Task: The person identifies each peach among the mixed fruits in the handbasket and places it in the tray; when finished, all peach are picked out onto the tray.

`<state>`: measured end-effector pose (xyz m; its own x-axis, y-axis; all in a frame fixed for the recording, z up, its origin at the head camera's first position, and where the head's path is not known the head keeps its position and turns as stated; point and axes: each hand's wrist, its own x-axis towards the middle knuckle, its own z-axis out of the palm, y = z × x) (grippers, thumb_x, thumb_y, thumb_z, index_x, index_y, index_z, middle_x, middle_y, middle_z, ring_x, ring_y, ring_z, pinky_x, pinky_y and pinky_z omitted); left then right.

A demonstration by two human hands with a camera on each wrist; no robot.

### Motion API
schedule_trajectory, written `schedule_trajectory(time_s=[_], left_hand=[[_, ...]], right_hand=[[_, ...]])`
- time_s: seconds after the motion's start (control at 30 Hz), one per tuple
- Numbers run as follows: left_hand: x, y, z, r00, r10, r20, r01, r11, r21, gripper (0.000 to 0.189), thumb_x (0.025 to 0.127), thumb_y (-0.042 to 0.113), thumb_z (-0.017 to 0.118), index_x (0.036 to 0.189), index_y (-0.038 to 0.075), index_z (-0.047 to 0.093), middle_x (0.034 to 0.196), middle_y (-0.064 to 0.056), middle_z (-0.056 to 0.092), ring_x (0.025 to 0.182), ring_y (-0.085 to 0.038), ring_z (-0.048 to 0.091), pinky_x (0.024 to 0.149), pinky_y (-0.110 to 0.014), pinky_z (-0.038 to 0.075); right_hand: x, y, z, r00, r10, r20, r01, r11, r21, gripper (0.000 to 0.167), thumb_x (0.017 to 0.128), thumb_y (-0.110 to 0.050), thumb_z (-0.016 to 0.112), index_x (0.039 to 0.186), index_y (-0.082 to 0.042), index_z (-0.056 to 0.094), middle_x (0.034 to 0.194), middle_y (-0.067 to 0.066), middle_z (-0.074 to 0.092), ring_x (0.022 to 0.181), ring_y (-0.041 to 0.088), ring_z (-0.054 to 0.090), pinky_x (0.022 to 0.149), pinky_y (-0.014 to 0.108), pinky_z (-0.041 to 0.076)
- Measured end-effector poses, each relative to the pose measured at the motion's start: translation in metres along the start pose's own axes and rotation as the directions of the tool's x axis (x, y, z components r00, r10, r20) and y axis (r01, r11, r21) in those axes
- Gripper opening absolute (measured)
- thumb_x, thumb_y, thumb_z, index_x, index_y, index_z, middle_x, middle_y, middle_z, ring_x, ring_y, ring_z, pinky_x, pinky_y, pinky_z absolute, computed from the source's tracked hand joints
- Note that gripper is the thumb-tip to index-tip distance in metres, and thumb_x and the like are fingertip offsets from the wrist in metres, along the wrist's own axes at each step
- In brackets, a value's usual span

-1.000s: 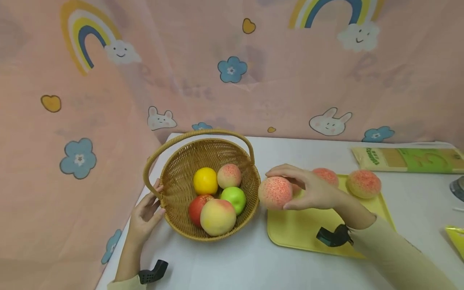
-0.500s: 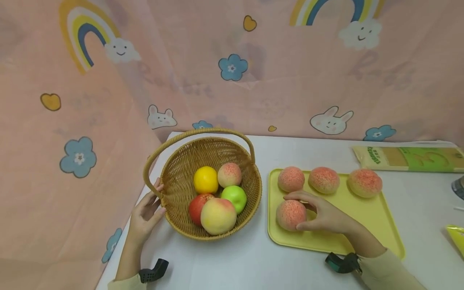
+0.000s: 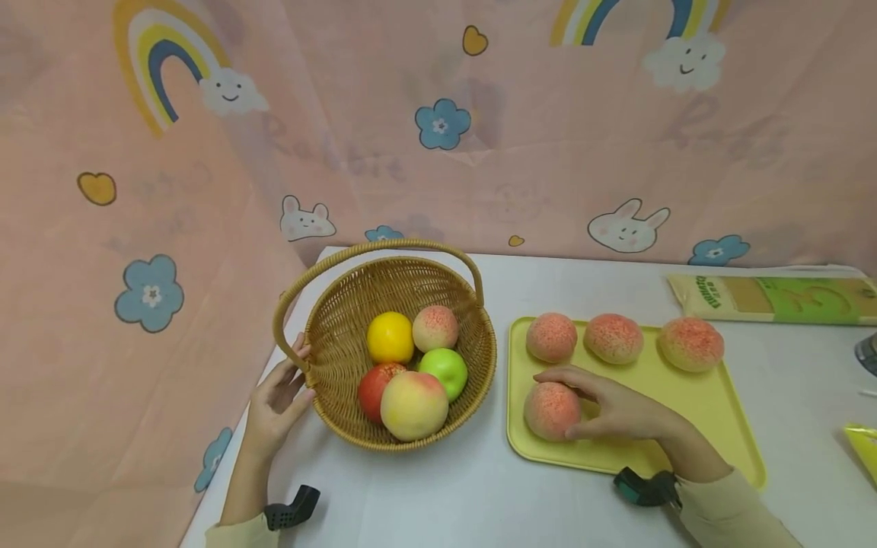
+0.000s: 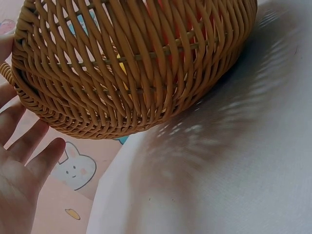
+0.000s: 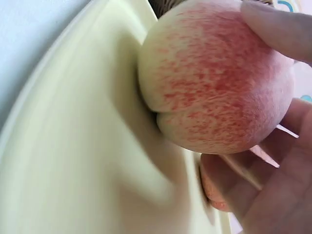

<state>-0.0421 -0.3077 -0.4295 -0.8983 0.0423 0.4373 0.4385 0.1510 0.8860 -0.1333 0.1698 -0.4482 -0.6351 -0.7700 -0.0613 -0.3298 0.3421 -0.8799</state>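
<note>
My right hand (image 3: pixel 620 407) holds a red-speckled peach (image 3: pixel 551 412) between thumb and fingers. The peach sits on the front left of a yellow tray (image 3: pixel 712 426); in the right wrist view the peach's underside (image 5: pixel 214 83) meets the tray surface. Three more peaches line the tray's back: one at left (image 3: pixel 551 337), one in the middle (image 3: pixel 614 338), one at right (image 3: pixel 690 344). My left hand (image 3: pixel 270 415) touches the left rim of a wicker basket (image 3: pixel 336 327) near its handle base, fingers rather straight. Inside lie an orange (image 3: pixel 390 338), a green apple (image 3: pixel 444 373), a red fruit (image 3: pixel 375 392) and peaches (image 3: pixel 414 406).
A green-and-tan package (image 3: pixel 774 299) lies behind the tray at right. Part of a dark round object (image 3: pixel 867 353) and a yellow packet (image 3: pixel 865 445) show at the right edge. A patterned pink cloth (image 3: pixel 527 137) hangs behind the white table (image 3: pixel 425 495).
My right hand has carried the peach from beside the basket rightward and down onto the tray, and still grips it. My left hand and the basket have stayed in place.
</note>
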Motion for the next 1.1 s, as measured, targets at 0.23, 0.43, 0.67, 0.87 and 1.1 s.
schedule_trajectory(time_s=[0.23,0.43,0.67,0.87,1.1], left_hand=[[0.000,0.001,0.000,1.000,0.012,0.001,-0.012,1.000,0.006,0.052,0.080,-0.020,0.052,0.130,-0.021,0.038,0.153,-0.027,0.022,0.143,-0.017,0.029,0.108,-0.021,0.036],[0.000,0.000,0.000,1.000,0.015,0.002,-0.015,1.000,0.007,0.052,0.081,-0.020,0.052,0.131,-0.021,0.038,0.153,-0.026,0.022,0.143,-0.017,0.029,0.108,-0.021,0.036],[0.000,-0.001,0.000,0.999,0.039,0.007,-0.039,0.999,0.001,0.052,0.080,-0.021,0.051,0.130,-0.022,0.037,0.151,-0.030,0.021,0.143,-0.018,0.029,0.108,-0.021,0.036],[0.000,-0.001,0.001,1.000,0.023,0.003,-0.023,1.000,0.002,0.052,0.081,-0.020,0.052,0.131,-0.021,0.037,0.153,-0.025,0.023,0.142,-0.016,0.030,0.108,-0.021,0.037],[-0.001,-0.001,0.000,1.000,0.014,0.002,-0.014,1.000,0.000,0.052,0.081,-0.019,0.052,0.131,-0.020,0.038,0.153,-0.024,0.023,0.142,-0.017,0.029,0.108,-0.021,0.036]], right_hand=[[-0.002,-0.001,0.003,0.998,0.043,0.038,-0.044,0.999,0.028,0.071,0.082,-0.025,0.073,0.144,-0.016,0.038,0.148,0.011,0.039,0.126,-0.014,0.032,0.101,0.009,0.027],[0.000,-0.008,0.001,1.000,-0.009,0.002,0.009,1.000,0.006,0.076,0.082,-0.022,0.074,0.146,-0.016,0.034,0.151,0.011,0.036,0.130,-0.013,0.028,0.103,0.008,0.026],[0.011,-0.028,-0.010,0.995,-0.099,-0.018,0.100,0.994,0.039,0.070,0.084,-0.014,0.071,0.145,-0.015,0.036,0.150,0.012,0.037,0.133,-0.011,0.028,0.105,0.007,0.024],[0.026,-0.054,-0.017,0.972,-0.233,-0.018,0.234,0.971,0.045,0.069,0.083,-0.002,0.067,0.144,-0.009,0.037,0.149,0.013,0.038,0.136,-0.001,0.034,0.109,0.016,0.032],[0.050,-0.085,-0.013,0.956,-0.294,0.007,0.292,0.950,0.108,0.068,0.085,-0.003,0.067,0.144,-0.009,0.036,0.149,0.011,0.038,0.138,0.009,0.035,0.111,0.023,0.032]])
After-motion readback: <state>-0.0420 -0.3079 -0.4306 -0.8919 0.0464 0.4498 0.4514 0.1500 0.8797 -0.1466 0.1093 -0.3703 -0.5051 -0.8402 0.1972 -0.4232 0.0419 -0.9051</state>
